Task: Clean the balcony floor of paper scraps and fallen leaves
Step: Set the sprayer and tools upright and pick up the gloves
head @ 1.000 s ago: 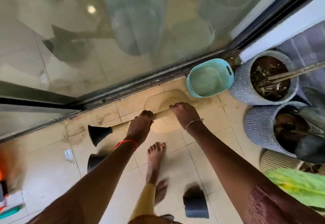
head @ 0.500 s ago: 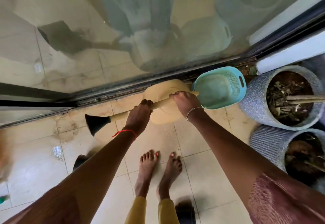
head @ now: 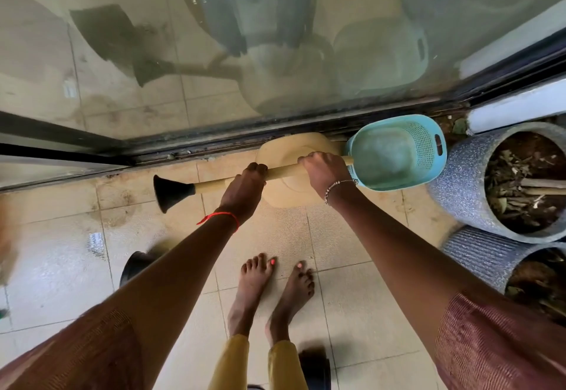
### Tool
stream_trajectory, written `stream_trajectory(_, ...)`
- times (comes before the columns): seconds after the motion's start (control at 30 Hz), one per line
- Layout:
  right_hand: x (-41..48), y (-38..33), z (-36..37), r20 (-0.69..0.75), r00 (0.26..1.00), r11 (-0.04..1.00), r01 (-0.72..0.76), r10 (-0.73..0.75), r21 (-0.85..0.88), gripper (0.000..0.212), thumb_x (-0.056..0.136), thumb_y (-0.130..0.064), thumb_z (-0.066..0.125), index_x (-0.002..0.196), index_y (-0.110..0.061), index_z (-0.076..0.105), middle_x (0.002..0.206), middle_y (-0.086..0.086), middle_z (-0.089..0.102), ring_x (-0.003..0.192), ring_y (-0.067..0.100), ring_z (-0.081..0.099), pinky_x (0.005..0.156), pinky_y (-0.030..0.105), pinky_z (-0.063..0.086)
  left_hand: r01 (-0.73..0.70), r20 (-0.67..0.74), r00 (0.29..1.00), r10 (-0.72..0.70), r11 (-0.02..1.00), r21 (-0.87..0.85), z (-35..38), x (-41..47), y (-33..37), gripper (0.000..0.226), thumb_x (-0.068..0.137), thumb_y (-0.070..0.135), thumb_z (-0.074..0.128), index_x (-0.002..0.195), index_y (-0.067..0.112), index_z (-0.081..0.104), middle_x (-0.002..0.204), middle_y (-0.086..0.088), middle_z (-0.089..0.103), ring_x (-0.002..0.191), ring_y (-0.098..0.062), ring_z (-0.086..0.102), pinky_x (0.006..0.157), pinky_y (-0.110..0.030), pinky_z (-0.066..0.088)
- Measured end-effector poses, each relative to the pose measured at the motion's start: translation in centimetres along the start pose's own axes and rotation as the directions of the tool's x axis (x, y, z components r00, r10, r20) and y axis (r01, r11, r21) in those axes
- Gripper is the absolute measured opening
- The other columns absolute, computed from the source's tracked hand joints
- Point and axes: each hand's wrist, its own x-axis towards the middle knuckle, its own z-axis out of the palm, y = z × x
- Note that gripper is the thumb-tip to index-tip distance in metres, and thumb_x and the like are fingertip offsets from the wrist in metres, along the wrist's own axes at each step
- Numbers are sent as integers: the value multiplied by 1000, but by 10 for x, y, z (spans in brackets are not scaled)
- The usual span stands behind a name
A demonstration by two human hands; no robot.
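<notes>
left hand and right hand each grip the beige watering can beside the teal basket.

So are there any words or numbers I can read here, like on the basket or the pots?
None can be read. The blue basket, the beige watering can and the grey pots carry no writing. The small scrap on the floor is too blurred to tell.
</notes>
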Motion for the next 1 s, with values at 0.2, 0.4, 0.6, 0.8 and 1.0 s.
stream_trajectory(0.2, -1, -9, 0, 40, 999, 999, -28, 29, -26, 36, 91, 6, 35, 117, -7, 57, 111, 11, 61, 102, 29, 60, 78, 33, 47, -20, 104, 994, 22, 999, -25, -5, -8, -9, 58, 95, 2, 51, 147, 3, 25, 146, -19, 35, 121, -32, 51, 100, -33, 42)
stream_trajectory(0.4, -14, -15, -9, 23, 997, 995, -75, 77, -71, 41, 93, 5, 34, 132, -3, 40, 129, 15, 50, 116, 30, 50, 91, 36, 42, -22, 108, 994, 19, 999, 28, -17, -22, -4, 71, 95, 16, 55, 150, 6, 12, 154, -15, 21, 124, -31, 49, 96, -37, 47)
stream_trajectory(0.6, -47, -52, -50, 62, 998, 995, -25, 31, -94, 57, 96, -13, 43, 145, -3, 16, 150, 17, 25, 139, 28, 24, 113, 38, 20, -39, 58, 998, 29, 983, 177, -69, -60, 13, 71, 98, 37, 46, 151, 11, 8, 159, -10, 2, 146, -29, -1, 118, -39, 10)
stream_trajectory(0.8, -106, -133, -148, 33, 998, 998, 56, -55, -28, 63, 98, -28, 38, 148, -5, 7, 156, 13, 9, 144, 23, 6, 116, 38, 2, -43, -23, 998, 51, 956, 291, -164, -148, 27, 74, 98, 43, 39, 152, 13, -1, 158, -10, -12, 141, -25, -22, 117, -43, -10)
stream_trajectory(1.0, -166, -204, -246, -77, 984, 987, 160, -159, 5, 63, 97, -33, 40, 147, -5, 14, 156, 12, 12, 144, 22, 10, 115, 35, 9, 146, -187, 977, -106, 966, 215, -259, -277, 29, 82, 87, 59, 28, 151, 11, 9, 160, -9, -4, 146, -26, -9, 116, -43, -7)
